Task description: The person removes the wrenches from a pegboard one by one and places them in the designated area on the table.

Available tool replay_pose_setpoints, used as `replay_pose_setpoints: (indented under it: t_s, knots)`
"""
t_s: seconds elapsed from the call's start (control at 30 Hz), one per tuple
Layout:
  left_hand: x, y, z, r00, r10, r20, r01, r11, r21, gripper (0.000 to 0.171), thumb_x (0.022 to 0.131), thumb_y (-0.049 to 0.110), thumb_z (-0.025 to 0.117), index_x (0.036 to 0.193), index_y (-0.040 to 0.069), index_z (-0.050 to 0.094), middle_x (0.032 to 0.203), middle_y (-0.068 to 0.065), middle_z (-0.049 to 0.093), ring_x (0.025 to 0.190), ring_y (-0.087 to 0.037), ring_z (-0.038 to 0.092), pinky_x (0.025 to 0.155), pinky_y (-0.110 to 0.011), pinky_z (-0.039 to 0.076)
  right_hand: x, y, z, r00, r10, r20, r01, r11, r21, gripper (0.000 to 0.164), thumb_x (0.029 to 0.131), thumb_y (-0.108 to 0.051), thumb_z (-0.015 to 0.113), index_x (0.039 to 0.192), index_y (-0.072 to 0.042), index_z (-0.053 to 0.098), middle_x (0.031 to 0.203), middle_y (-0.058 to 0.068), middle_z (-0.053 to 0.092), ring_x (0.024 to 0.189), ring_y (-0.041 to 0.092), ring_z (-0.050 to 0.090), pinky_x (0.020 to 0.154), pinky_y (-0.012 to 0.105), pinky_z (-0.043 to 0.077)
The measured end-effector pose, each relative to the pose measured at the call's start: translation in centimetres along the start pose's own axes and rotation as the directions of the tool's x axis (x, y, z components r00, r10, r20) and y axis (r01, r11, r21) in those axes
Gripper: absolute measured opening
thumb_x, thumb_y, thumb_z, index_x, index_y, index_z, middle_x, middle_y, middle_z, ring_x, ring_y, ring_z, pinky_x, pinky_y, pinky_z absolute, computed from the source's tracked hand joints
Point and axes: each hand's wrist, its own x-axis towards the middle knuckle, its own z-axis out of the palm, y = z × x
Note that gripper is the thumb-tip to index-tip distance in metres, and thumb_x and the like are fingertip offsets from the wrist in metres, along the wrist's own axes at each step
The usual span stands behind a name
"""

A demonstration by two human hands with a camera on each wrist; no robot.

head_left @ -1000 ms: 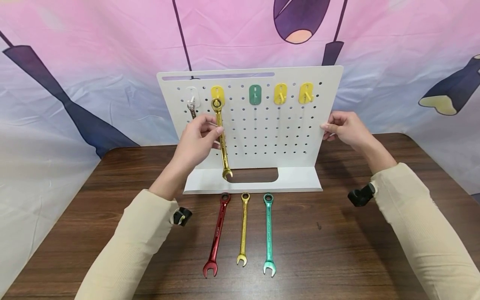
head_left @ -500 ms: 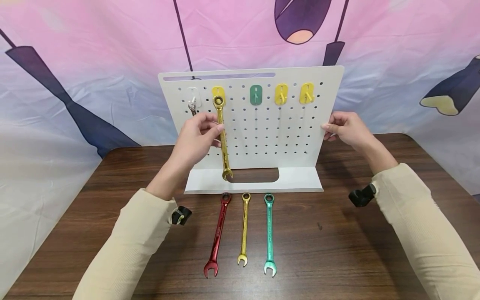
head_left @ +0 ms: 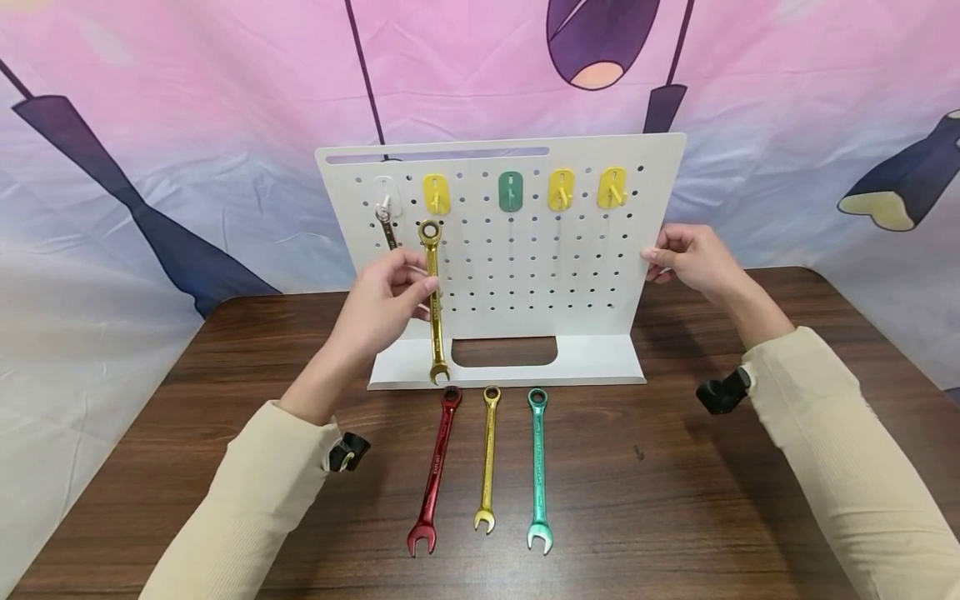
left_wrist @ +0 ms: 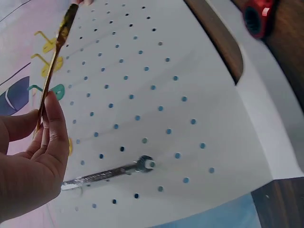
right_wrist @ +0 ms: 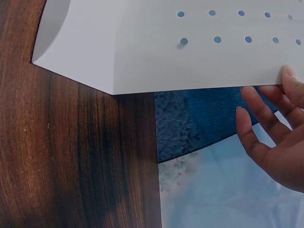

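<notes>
My left hand (head_left: 386,296) pinches a gold combination wrench (head_left: 436,308) between thumb and fingers, ring end up and open end down. The wrench is in front of the white pegboard (head_left: 525,258), its ring below the left yellow hook (head_left: 437,193). On the white hook (head_left: 387,196) hangs a silver wrench (left_wrist: 109,174), partly hidden behind my left hand in the head view. My right hand (head_left: 690,258) pinches the board's right edge, thumb in front and fingers behind. A red wrench (head_left: 435,471), a smaller gold wrench (head_left: 487,458) and a green wrench (head_left: 539,471) lie on the table.
A green hook (head_left: 511,191) and two more yellow hooks, a middle one (head_left: 561,189) and a right one (head_left: 612,187), line the board's top. The board's base (head_left: 600,362) stands on the brown wooden table (head_left: 637,500). A printed cloth (head_left: 225,125) hangs behind.
The gold wrench in my left hand has come down and slightly left, from in front of the left yellow hook to below it. My right hand stays on the board's edge.
</notes>
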Motion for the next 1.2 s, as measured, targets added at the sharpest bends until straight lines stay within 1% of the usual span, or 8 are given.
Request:
replay_pose_setpoints:
  t_s: [0.23,0.4,0.5,0.6,0.77,0.87,1.0,1.2]
  knots:
    - [-0.7,-2.1,-0.1,0.999,-0.037,0.040,0.036,0.999,0.037,0.020,0.093,0.004,0.051,0.109,-0.006,0.047,0.094,-0.021,0.061,0.073,-0.022,0.061,0.067,-0.030,0.057,0.0,-0.1,-0.1,1.000,0.006,-0.002,-0.006,1.000,-0.009,0.023,0.089,-0.007,0.058,0.077,0.011,0.049,0.070,0.003,0.064,0.063,0.017,0.062,0.058,0.031,0.056]
    - [-1.3,-3.3,-0.3,0.993,-0.084,0.079,0.082,0.996,0.027,0.020,0.092,0.001,0.051,0.109,-0.007,0.045,0.095,-0.025,0.060,0.076,-0.025,0.063,0.067,-0.034,0.057,0.0,-0.1,-0.1,1.000,0.007,-0.001,-0.007,1.000,-0.002,0.023,0.089,-0.006,0.058,0.077,0.011,0.048,0.069,0.003,0.064,0.063,0.016,0.062,0.058,0.031,0.055]
    - [-1.8,-3.9,-0.5,0.986,-0.131,0.107,0.129,0.991,0.030,0.021,0.092,0.001,0.051,0.110,-0.006,0.043,0.092,-0.024,0.061,0.077,-0.025,0.063,0.069,-0.037,0.057,0.0,-0.1,-0.1,1.000,0.009,0.000,-0.009,1.000,0.002,0.023,0.089,-0.006,0.058,0.078,0.011,0.049,0.069,0.002,0.064,0.063,0.016,0.063,0.059,0.031,0.056]
    - [-2.3,-4.5,-0.7,0.974,-0.178,0.138,0.173,0.984,0.050,0.020,0.092,0.000,0.051,0.109,-0.004,0.042,0.086,-0.021,0.061,0.072,-0.023,0.063,0.067,-0.039,0.057,0.0,0.0,-0.1,1.000,0.011,-0.002,-0.011,1.000,-0.001,0.023,0.089,-0.006,0.058,0.078,0.011,0.049,0.069,0.002,0.064,0.064,0.017,0.063,0.058,0.030,0.055]
    - [-3.3,-5.4,-0.8,0.956,-0.203,0.210,0.193,0.979,0.067,0.015,0.091,-0.003,0.050,0.104,-0.002,0.042,0.079,-0.016,0.059,0.065,-0.019,0.061,0.063,-0.039,0.058,0.0,-0.1,0.0,1.000,0.016,-0.005,-0.016,1.000,0.002,0.023,0.089,-0.007,0.058,0.078,0.011,0.049,0.070,0.001,0.064,0.064,0.018,0.063,0.056,0.027,0.055]
    - [-3.7,-5.8,-0.8,0.937,-0.229,0.264,0.222,0.973,0.058,0.014,0.091,-0.005,0.049,0.102,-0.004,0.041,0.079,-0.016,0.058,0.065,-0.019,0.060,0.063,-0.040,0.058,0.0,-0.2,0.0,1.000,0.017,-0.004,-0.017,1.000,0.002,0.023,0.089,-0.007,0.058,0.078,0.011,0.049,0.070,0.002,0.064,0.064,0.018,0.063,0.056,0.026,0.054]
    - [-4.1,-6.3,-0.8,0.901,-0.284,0.327,0.280,0.958,0.059,0.013,0.091,-0.008,0.045,0.103,-0.005,0.039,0.080,-0.016,0.058,0.063,-0.020,0.060,0.062,-0.039,0.058,0.0,-0.2,0.0,1.000,0.015,-0.003,-0.015,1.000,-0.005,0.024,0.089,-0.007,0.058,0.078,0.011,0.049,0.070,0.003,0.064,0.065,0.020,0.063,0.057,0.028,0.055]
    - [-4.8,-6.9,-0.7,0.841,-0.329,0.429,0.324,0.942,0.088,0.010,0.091,-0.010,0.040,0.100,-0.005,0.038,0.077,-0.014,0.056,0.065,-0.020,0.059,0.060,-0.037,0.058,0.0,-0.2,-0.1,1.000,0.018,-0.006,-0.018,1.000,-0.002,0.023,0.089,-0.007,0.058,0.078,0.011,0.049,0.070,0.002,0.064,0.064,0.017,0.063,0.057,0.027,0.055]
